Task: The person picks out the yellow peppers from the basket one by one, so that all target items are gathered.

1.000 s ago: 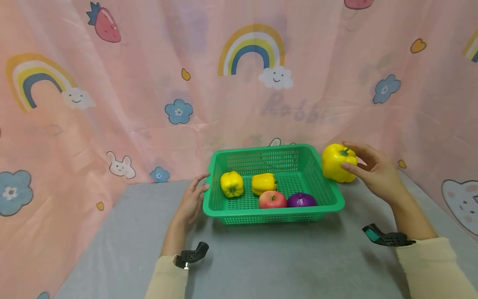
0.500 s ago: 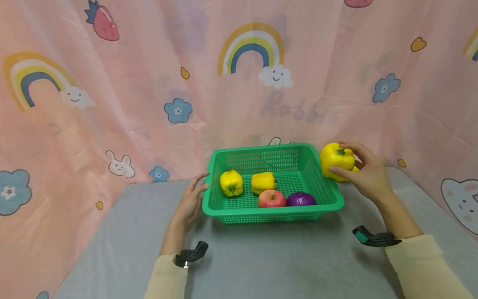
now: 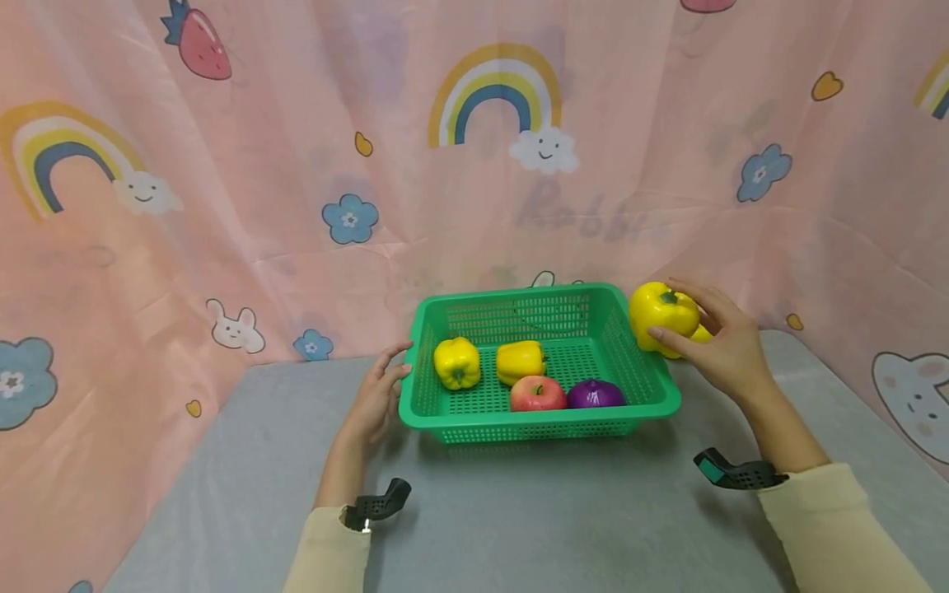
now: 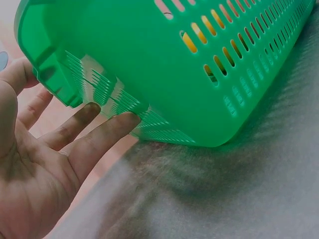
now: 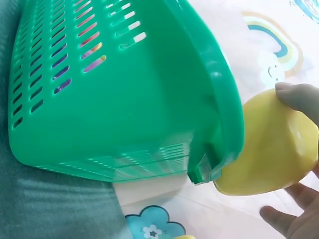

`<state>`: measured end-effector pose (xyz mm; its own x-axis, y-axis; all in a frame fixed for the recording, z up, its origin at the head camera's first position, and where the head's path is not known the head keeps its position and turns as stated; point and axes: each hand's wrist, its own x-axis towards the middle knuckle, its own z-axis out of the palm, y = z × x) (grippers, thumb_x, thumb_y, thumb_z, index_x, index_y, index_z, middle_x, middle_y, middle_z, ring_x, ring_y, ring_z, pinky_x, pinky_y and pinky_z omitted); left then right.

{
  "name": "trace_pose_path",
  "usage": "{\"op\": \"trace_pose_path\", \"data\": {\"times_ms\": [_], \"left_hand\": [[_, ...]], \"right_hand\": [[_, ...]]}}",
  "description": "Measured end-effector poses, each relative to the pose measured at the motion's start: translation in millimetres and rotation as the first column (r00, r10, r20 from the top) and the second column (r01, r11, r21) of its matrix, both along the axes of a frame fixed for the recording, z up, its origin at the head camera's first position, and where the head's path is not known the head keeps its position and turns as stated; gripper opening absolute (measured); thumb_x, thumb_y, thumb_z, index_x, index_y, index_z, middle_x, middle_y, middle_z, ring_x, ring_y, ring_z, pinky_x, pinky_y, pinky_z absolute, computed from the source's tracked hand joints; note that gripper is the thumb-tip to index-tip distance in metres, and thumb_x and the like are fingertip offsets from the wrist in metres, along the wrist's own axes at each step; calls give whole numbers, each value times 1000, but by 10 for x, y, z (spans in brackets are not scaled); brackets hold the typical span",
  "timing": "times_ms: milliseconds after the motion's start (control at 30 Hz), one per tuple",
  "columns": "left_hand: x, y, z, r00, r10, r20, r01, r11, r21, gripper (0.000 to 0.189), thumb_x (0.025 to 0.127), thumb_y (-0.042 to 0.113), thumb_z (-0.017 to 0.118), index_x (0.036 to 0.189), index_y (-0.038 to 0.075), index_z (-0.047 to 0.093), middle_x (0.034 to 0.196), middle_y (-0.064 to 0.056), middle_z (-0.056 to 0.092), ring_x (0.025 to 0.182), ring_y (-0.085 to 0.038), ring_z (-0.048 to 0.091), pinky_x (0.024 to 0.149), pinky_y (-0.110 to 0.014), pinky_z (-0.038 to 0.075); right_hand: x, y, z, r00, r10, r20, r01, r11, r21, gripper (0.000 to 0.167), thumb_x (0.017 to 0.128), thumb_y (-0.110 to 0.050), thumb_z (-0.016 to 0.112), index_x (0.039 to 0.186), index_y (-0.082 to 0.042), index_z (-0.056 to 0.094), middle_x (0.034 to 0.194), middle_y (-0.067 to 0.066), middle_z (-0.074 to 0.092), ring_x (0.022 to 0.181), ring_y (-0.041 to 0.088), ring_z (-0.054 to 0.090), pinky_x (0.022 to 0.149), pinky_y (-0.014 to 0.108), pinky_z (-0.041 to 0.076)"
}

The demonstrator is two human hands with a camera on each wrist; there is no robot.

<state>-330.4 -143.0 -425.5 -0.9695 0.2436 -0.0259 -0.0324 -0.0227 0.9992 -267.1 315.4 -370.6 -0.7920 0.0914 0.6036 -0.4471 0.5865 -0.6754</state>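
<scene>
Yellow pepper by the right end of the green basket, likely light, hard and slippery, best held round its fat sides, pinched by right hand, with left hand spread at the left end.

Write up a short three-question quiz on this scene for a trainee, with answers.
1. Count: how many yellow peppers show inside the green basket?
2. True or false: in the head view, the round purple item lies to the right of the red apple.
3. Multiple choice: which hand grips the pepper at the right rim? A) left only; B) right only; C) both; D) neither.

Key:
1. Two.
2. True.
3. B: the right hand grips it, while the left hand is at the basket's left side.
</scene>
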Motion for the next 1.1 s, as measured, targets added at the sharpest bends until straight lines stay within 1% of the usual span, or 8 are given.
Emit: {"op": "trace_pose_path", "data": {"times_ms": [200, 367, 533, 633, 733, 767, 867, 1100], "left_hand": [[-3, -11, 7, 1000, -6, -3, 6, 1000, -15, 44, 106, 17, 46, 150, 25, 43, 144, -16, 46, 39, -3, 25, 42, -17, 27], [-10, -15, 2, 1000, -1, -2, 1, 1000, -28, 45, 106, 17, 47, 149, 26, 44, 143, -18, 46, 40, -3, 23, 41, -17, 25], [-18, -8, 9, 1000, 5, 9, -4, 999, -35, 44, 105, 17, 48, 148, 26, 45, 146, -15, 45, 43, -4, 26, 45, -17, 29], [-16, 1, 33, 1000, 8, 20, -7, 999, -33, 44, 105, 18, 48, 148, 25, 44, 147, -15, 45, 57, -3, 48, 57, -17, 44], [-10, 3, 60, 999, 5, 32, -4, 1000, -28, 45, 105, 18, 47, 149, 24, 43, 146, -17, 46, 83, -11, 66, 72, -23, 55], [-9, 2, 67, 999, 3, 36, -2, 1000, -28, 45, 105, 18, 47, 149, 24, 42, 146, -17, 45, 92, -14, 68, 77, -25, 57], [-7, -10, 72, 999, -2, 50, 3, 1000, -29, 45, 106, 18, 47, 150, 25, 42, 146, -17, 46, 99, -20, 69, 79, -29, 58], [11, -67, 77, 999, -35, 38, 38, 996, -85, 50, 105, 29, 54, 153, 27, 40, 150, -18, 48, 119, -29, 67, 85, -35, 60]], "right_hand": [[-8, 47, -5, 999, -35, 16, 35, 999, 35, 64, 83, -8, 81, 143, -16, 59, 149, 9, 52, 118, -12, 44, 84, -2, 40], [-24, 93, -17, 999, -41, 10, 41, 999, 22, 65, 82, -6, 82, 142, -17, 60, 144, 9, 55, 119, -11, 46, 83, -2, 42], [-20, 170, -9, 997, -75, 25, 75, 997, 12, 64, 83, -9, 82, 142, -17, 59, 144, 2, 56, 121, -8, 46, 84, -2, 40], [-16, 237, 7, 995, -99, 30, 99, 995, 2, 63, 85, -10, 81, 143, -17, 58, 145, -2, 55, 121, -7, 46, 84, -3, 40], [-17, 305, 20, 991, -130, 19, 130, 991, -11, 63, 85, -10, 80, 144, -16, 58, 146, -6, 57, 119, -10, 47, 83, -3, 40], [-19, 327, 22, 990, -141, 11, 141, 990, -19, 63, 85, -10, 81, 144, -16, 58, 145, -7, 58, 118, -11, 48, 83, -3, 41], [-21, 393, 20, 985, -173, -6, 172, 984, -49, 64, 84, -8, 81, 143, -15, 59, 143, -6, 60, 117, -12, 51, 82, -2, 42], [-14, 516, 11, 967, -256, 5, 256, 961, -102, 65, 85, -6, 80, 144, -16, 57, 146, -5, 58, 128, 0, 57, 85, -1, 44]]}}
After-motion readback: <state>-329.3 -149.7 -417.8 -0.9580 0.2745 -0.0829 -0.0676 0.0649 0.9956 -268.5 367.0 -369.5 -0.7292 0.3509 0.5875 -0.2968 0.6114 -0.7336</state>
